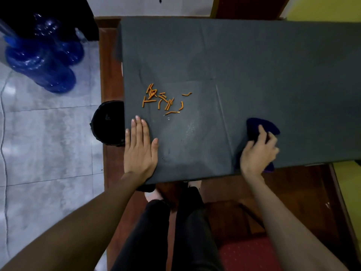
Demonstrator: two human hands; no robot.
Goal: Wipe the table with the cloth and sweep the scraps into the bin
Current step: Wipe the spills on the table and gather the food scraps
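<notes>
Several orange snack scraps (163, 99) lie scattered on the dark grey table (254, 65), left of its middle. My left hand (141, 147) rests flat on the table near its front left corner, fingers straight, just below the scraps. My right hand (257, 151) grips a dark blue cloth (261, 127) near the table's front edge, fingers curled into it. Part of the cloth hangs past the front edge under my wrist. A black bin (108, 123) stands on the floor against the table's left edge, close to my left hand.
Blue water bottles (43, 59) stand on the tiled floor at the far left. A brown wooden frame (110, 75) runs along the table's left side. My legs (175, 231) are below the front edge, with a red seat (250, 253) to the right.
</notes>
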